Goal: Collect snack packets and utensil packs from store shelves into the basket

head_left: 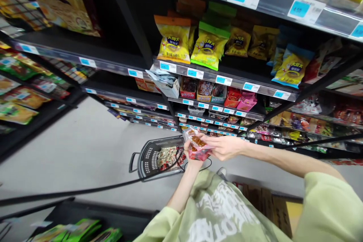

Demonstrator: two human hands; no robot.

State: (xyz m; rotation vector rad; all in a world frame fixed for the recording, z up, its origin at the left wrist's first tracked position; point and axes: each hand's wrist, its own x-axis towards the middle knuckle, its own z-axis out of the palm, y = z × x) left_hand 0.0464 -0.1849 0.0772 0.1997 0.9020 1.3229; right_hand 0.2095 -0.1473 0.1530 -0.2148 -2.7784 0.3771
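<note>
Hands (225,146) on snack packet (198,142), basket (149,157) below, shelves (113,51)

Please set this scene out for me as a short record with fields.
Setting: shop aisle with a grey floor
Left hand: supports a snack packet from beneath; hand at
Right hand: fingers on the same packet; hand at
Basket: dark grey basket, packaged goods inside
Shelf: yellow snack bags, one with a green top
Shelf edge: blue-and-white price labels
Packet lettering: too small to read
</note>
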